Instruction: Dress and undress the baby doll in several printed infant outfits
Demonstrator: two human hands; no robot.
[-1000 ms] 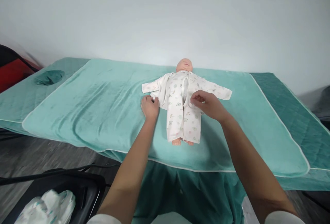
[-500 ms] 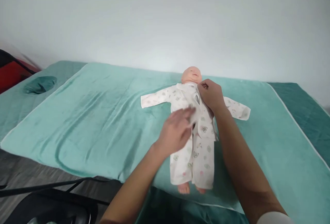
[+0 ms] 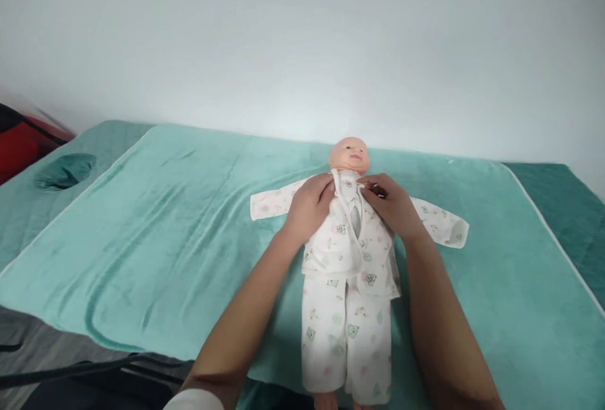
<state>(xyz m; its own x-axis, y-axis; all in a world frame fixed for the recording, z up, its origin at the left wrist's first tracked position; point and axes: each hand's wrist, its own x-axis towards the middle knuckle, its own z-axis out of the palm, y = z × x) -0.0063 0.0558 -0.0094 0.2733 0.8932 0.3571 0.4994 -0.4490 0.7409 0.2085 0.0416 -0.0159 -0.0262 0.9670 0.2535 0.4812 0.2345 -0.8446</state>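
A baby doll (image 3: 350,153) lies face up on a light green towel (image 3: 179,221), dressed in a white printed top (image 3: 350,240) and matching trousers (image 3: 345,334). Its sleeves stretch out to both sides. My left hand (image 3: 309,207) grips the left front edge of the top near the collar. My right hand (image 3: 392,205) pinches the right front edge beside the neck. Both hands sit on the doll's chest, close together, with the top's opening between them.
The towel covers a darker green padded table (image 3: 567,215) with a face hole (image 3: 63,170) at the far left. A white wall stands behind. A red and black object (image 3: 19,139) sits at the left edge. Dark cables and floor (image 3: 57,366) show at lower left.
My left hand moved up from beside the doll's hip to the collar. My right hand stayed near the neck. The view has come closer to the doll, and the black bin has left the picture.
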